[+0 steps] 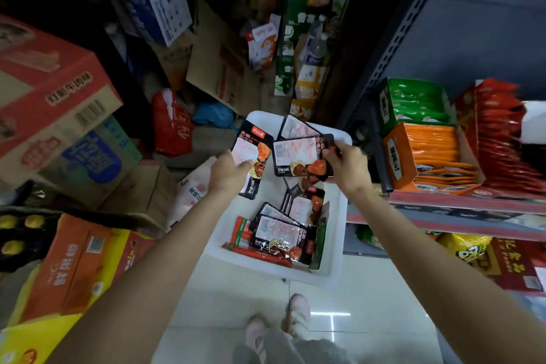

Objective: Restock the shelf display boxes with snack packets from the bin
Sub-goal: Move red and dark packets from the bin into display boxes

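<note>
Here, stacked cartons (50, 97) are seen well to the left of the left hand (229, 173), a red-and-brown one uppermost and an orange one (79, 266) lower down, nearer the forearm. A red plastic bag (172, 124) is seen beyond that hand, up and to its left. The left hand is held over a white bin (334, 245), its fingers curled on a black snack packet (251, 156) that is kept upright along its long side, label toward the camera. Just to the right, a second black packet (298, 156) is pinched at its right edge by the right hand (345, 165), fingers closed on the corner; the two packets are held side by side, their edges close, whether touching cannot be told. A third packet (297, 128) is seen behind them, by the bin's far rim. Below both hands, more black packets (280, 233) are piled loosely in the bin, with red (257, 254) and green packets along its near and right sides. To the right of the right hand, display boxes are ranged on a grey shelf (461, 201): a green box (413, 103) farthest back, an orange box (431, 159) nearest the hand, and a red box (499, 139) beyond, each filled with upright packets. Beneath the arms, pale shoes (298, 316) are seen on a white tiled floor (224, 304).
</note>
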`<action>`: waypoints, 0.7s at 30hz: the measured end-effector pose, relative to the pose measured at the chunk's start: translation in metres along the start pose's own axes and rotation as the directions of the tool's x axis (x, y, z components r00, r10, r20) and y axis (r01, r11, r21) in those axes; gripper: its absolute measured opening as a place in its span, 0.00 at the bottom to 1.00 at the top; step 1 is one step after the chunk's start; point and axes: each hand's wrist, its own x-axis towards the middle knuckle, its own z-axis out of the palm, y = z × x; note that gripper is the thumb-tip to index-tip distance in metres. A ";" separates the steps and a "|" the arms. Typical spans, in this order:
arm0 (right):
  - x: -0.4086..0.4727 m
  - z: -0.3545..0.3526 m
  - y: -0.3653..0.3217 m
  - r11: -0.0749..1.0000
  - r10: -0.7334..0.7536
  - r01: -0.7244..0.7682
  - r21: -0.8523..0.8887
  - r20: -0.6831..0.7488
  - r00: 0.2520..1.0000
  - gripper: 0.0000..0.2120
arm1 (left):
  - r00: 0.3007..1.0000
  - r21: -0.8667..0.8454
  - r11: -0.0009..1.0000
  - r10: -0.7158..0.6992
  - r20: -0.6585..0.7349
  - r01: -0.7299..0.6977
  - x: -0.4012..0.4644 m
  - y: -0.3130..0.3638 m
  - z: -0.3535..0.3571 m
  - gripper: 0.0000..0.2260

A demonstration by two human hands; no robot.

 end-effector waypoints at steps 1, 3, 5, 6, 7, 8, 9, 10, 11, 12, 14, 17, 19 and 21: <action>-0.003 -0.003 -0.005 0.999 -0.039 0.039 -0.029 0.004 0.999 0.08 | 1.000 -0.045 0.999 0.006 -0.005 -0.006 -0.002 0.003 -0.001 0.17; -0.009 -0.008 -0.016 0.995 -0.084 0.084 -0.061 0.009 0.996 0.09 | 0.999 -0.127 0.991 0.025 -0.036 -0.030 -0.007 0.007 -0.003 0.18; -0.014 -0.013 -0.021 0.997 -0.066 0.066 -0.036 0.005 0.998 0.09 | 0.991 -0.175 0.980 0.077 -0.112 -0.096 -0.012 0.006 -0.008 0.16; -0.016 -0.015 -0.025 0.999 -0.040 0.040 -0.031 -0.001 0.999 0.09 | 0.979 -0.165 0.974 0.127 -0.161 -0.153 -0.015 0.005 -0.011 0.15; -0.017 -0.017 -0.027 1.000 -0.009 0.009 -0.015 -0.008 1.000 0.08 | 0.961 -0.129 0.968 0.184 -0.204 -0.213 -0.018 0.004 -0.013 0.15; -0.018 -0.020 -0.030 0.999 0.036 -0.036 0.036 -0.007 0.999 0.07 | 0.937 -0.075 0.957 0.255 -0.237 -0.280 -0.022 0.004 -0.016 0.15; -0.019 -0.022 -0.033 0.988 0.087 -0.086 0.128 0.002 0.996 0.06 | 0.910 -0.016 0.939 0.329 -0.253 -0.344 -0.027 0.005 -0.017 0.16; -0.021 -0.024 -0.038 0.960 0.142 -0.145 0.242 0.027 0.989 0.07 | 0.875 0.041 0.907 0.415 -0.248 -0.419 -0.033 0.009 -0.018 0.17; -0.022 -0.025 -0.044 0.912 0.189 -0.198 0.360 0.060 0.980 0.09 | 0.829 0.089 0.857 0.515 -0.217 -0.508 -0.039 0.013 -0.018 0.17; -0.025 -0.026 -0.050 0.859 0.220 -0.238 0.453 0.093 0.971 0.11 | 0.770 0.122 0.786 0.618 -0.157 -0.606 -0.043 0.018 -0.017 0.17; -0.028 -0.027 -0.059 0.782 0.241 -0.282 0.556 0.148 0.959 0.11 | 0.673 0.161 0.664 0.740 0.005 -0.730 -0.050 0.027 -0.012 0.19; -0.032 -0.030 -0.065 0.715 0.248 -0.306 0.629 0.181 0.952 0.14 | 0.638 0.275 0.583 0.745 0.196 -0.765 -0.053 0.034 -0.008 0.26; -0.035 -0.033 -0.066 0.664 0.264 -0.343 0.665 0.221 0.939 0.16 | 0.631 0.394 0.514 0.728 0.269 -0.762 -0.053 0.035 -0.007 0.32; -0.037 -0.035 -0.065 0.609 0.270 -0.393 0.689 0.287 0.919 0.15 | 0.644 0.484 0.485 0.725 0.243 -0.729 -0.052 0.038 -0.006 0.31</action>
